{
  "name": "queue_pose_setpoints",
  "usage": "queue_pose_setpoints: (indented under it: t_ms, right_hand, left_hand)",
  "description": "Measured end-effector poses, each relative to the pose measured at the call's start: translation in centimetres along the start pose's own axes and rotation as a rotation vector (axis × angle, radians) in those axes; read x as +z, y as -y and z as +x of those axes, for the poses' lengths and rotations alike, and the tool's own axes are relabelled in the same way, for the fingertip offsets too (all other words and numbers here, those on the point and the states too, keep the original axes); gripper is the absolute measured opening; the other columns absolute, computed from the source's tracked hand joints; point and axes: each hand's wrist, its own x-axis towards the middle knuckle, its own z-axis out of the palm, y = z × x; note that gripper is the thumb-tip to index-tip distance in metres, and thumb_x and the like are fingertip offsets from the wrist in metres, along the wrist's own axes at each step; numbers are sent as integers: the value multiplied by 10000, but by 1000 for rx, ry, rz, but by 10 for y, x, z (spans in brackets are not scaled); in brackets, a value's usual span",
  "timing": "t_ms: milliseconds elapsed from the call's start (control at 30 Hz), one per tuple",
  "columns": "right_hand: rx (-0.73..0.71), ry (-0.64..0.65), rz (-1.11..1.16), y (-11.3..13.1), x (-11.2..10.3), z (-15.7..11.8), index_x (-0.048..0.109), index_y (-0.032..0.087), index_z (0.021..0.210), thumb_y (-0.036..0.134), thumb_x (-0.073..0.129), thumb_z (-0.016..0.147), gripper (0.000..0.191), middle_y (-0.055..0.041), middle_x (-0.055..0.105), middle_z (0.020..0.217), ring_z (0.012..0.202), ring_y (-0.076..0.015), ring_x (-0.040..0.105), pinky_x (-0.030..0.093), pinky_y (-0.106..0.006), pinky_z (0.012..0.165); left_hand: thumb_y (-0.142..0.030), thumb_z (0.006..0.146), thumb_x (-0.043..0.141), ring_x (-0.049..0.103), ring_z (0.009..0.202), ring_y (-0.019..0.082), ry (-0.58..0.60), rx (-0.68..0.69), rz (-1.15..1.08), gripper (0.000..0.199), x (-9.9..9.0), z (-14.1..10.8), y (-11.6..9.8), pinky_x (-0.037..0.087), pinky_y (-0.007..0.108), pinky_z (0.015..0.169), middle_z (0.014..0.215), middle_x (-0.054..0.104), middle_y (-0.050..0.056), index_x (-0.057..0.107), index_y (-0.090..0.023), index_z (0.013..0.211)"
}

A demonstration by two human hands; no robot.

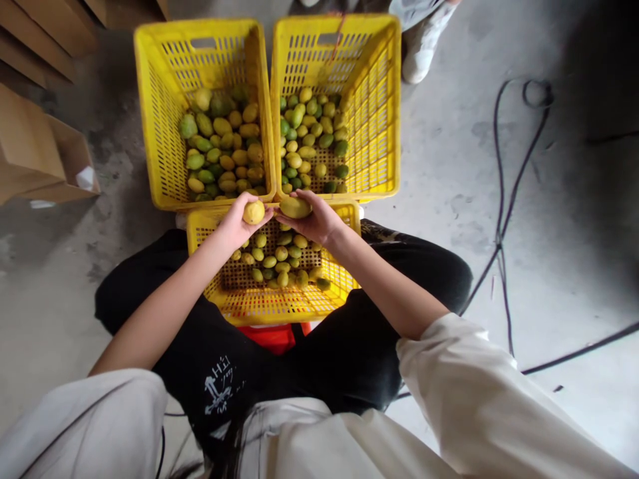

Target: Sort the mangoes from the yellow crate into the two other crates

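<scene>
My left hand (243, 219) is closed around a yellow, round-looking fruit (254, 213), one end of it turned toward me. Close beside it, my right hand (314, 216) grips a longer yellow-green oval fruit (295, 207). Both hands are above the far rim of the near yellow crate (279, 309), where several yellow and green fruits (282, 254) lie on the slatted bottom. Beyond them stand two more yellow crates, a left crate (162, 133) with a larger heap of fruit (227, 143) and a right crate (372, 126) with smaller-looking fruit (309, 136).
Cardboard boxes (34, 143) stand at the left. Black cables (499, 246) run over the concrete floor (449, 173) at the right. Another person's white shoe (422, 56) is behind the right crate. Something red (269, 338) shows under the near crate, between my knees.
</scene>
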Motion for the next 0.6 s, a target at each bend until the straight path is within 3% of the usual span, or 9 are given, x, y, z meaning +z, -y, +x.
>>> queue_pose_setpoints:
  t_ms: [133, 333, 400, 500, 600]
  right_hand:
    - [-40, -74, -105, 0, -2, 4, 744, 290, 1114, 398, 767, 1150, 116, -9, 818, 1038, 1063, -224, 829, 760, -326, 902]
    - [-127, 28, -170, 0, 3, -5, 735, 267, 1009, 336, 889, 1095, 189, -37, 853, 1146, 1206, -224, 834, 785, -354, 1038]
    - [-171, 23, -193, -1, 2, -8, 717, 265, 1006, 307, 938, 1054, 230, -32, 839, 1134, 1212, -215, 823, 782, -360, 1080]
    - [-191, -21, -257, 0, 0, -9, 708, 280, 1065, 377, 989, 1012, 302, -20, 826, 1086, 1162, -234, 837, 793, -402, 1049]
    - [-156, -79, -328, 4, 2, -9, 713, 280, 1088, 484, 879, 1096, 263, -25, 835, 1029, 1099, -255, 865, 775, -388, 967]
  left_hand:
    - [-275, 1030, 888, 779, 739, 179, -17, -55, 12, 200, 2, -2, -5, 725, 279, 776, 854, 788, 18, 787, -210, 1191]
    - [-475, 1154, 761, 656, 525, 153, 18, -161, 132, 282, -1, 4, -11, 447, 187, 454, 771, 792, 53, 794, -202, 1217]
    - [-470, 1162, 726, 629, 500, 148, 27, -164, 148, 288, -1, 4, -11, 417, 185, 434, 764, 781, 47, 797, -203, 1242]
    - [-396, 1142, 709, 650, 524, 156, 11, -156, 159, 276, 1, 3, -11, 466, 191, 462, 778, 763, 38, 807, -187, 1294]
    - [-306, 1097, 736, 704, 604, 166, -17, -122, 150, 252, 2, 0, -10, 547, 204, 542, 817, 760, 37, 829, -178, 1293]
